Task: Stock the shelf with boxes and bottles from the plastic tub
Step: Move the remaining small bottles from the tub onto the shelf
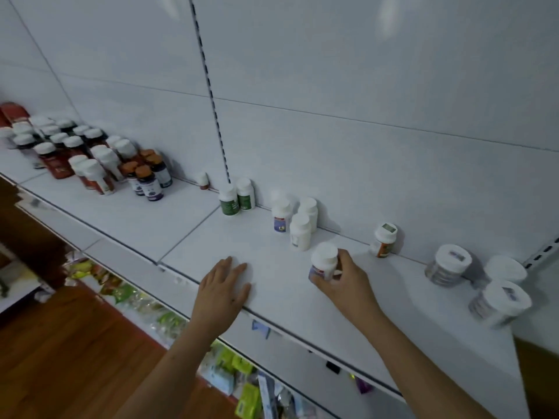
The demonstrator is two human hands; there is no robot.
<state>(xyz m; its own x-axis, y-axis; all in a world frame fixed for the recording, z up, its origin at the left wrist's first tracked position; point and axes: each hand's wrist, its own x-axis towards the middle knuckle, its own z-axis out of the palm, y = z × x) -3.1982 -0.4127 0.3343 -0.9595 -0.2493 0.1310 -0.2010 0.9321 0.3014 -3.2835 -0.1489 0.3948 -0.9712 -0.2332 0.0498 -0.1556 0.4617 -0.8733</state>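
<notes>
My right hand (348,282) grips a small white bottle (323,260) with a purple label, standing on the white shelf (272,297). My left hand (222,293) lies flat, fingers straight, on the shelf's front edge and holds nothing. Just behind the held bottle stand three similar white bottles (298,219). Two green-labelled bottles (237,196) stand further left near the back panel. An orange-labelled bottle (383,240) stands against the back panel to the right. The plastic tub is out of view.
Several brown and dark bottles (90,155) crowd the shelf's left end. Three wide white-lidded jars (481,282) sit at the right end. A lower shelf (230,370) holds colourful packets. Wooden floor (60,358) lies below left.
</notes>
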